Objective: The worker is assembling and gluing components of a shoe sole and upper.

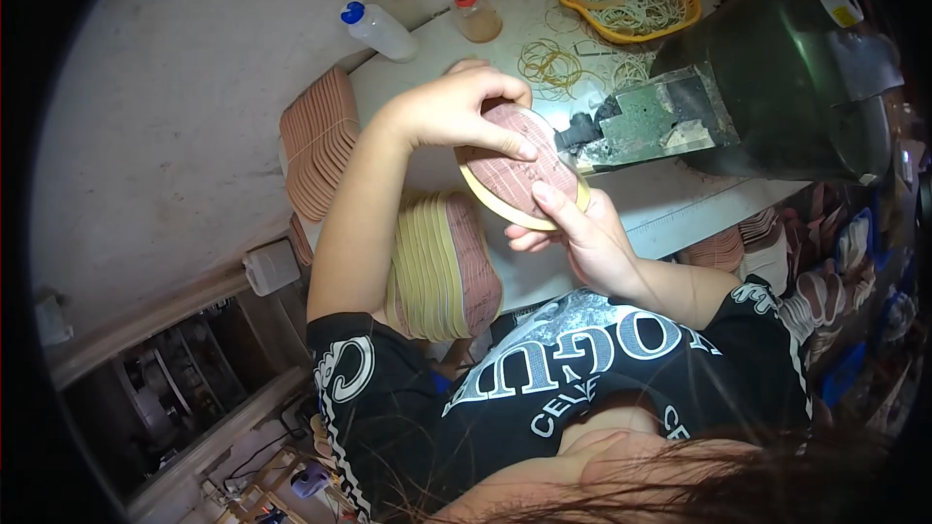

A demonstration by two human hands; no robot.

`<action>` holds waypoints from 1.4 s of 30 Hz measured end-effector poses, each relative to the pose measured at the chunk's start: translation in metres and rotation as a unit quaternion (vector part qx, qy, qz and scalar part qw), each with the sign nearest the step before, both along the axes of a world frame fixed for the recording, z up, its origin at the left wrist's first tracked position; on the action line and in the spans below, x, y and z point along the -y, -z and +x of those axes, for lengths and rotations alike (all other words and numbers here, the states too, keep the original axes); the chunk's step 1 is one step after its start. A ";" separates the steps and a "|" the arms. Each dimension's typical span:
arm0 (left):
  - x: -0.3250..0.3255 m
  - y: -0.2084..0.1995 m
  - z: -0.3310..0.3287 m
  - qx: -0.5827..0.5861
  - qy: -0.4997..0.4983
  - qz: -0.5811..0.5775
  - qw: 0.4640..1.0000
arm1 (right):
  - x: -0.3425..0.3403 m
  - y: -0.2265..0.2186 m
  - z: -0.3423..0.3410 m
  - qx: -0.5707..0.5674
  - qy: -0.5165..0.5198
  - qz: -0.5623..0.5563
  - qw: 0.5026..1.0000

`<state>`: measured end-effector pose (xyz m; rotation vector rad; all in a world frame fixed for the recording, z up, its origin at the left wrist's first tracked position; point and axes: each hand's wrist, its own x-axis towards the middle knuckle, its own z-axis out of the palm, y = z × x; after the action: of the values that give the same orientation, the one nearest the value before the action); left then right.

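Between both hands I hold a shoe insole [519,160], its pinkish-brown patterned face turned up and a pale yellow edge showing along its lower side. My left hand [464,109] grips the far left part, thumb lying across the face. Closed round the near right end is my right hand [587,233], its thumb pressed on top and fingers curled beneath. The insole's right side is close to the dark working head [580,131] of a green bench machine [670,116]; I cannot tell whether they touch. Below my left forearm stands a stack of yellow-edged insoles [437,267].
A banded stack of pinkish-brown insoles [318,146] leans at the left. A blue-capped bottle [379,31], a red-nozzled bottle [476,15], loose rubber bands [551,68] and a yellow basket [694,10] of bands stand at the back of the white table [670,209].
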<state>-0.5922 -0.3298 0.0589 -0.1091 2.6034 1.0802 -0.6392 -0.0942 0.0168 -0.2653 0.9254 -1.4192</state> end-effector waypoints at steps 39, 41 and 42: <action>-0.122 -0.020 0.066 0.111 -0.405 0.217 0.881 | -0.052 0.017 -0.040 -0.136 -0.112 0.003 0.984; -0.119 -0.004 0.072 0.087 -0.418 0.200 0.882 | -0.044 0.017 -0.045 -0.106 -0.148 0.015 0.983; -0.119 -0.001 0.070 0.056 -0.443 0.184 0.876 | -0.040 0.018 -0.046 -0.113 -0.140 0.007 0.984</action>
<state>-0.5223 -0.2106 0.0594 -1.3223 2.1649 1.7470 -0.6854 -0.0544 -0.0015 -0.5332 1.0372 -1.1367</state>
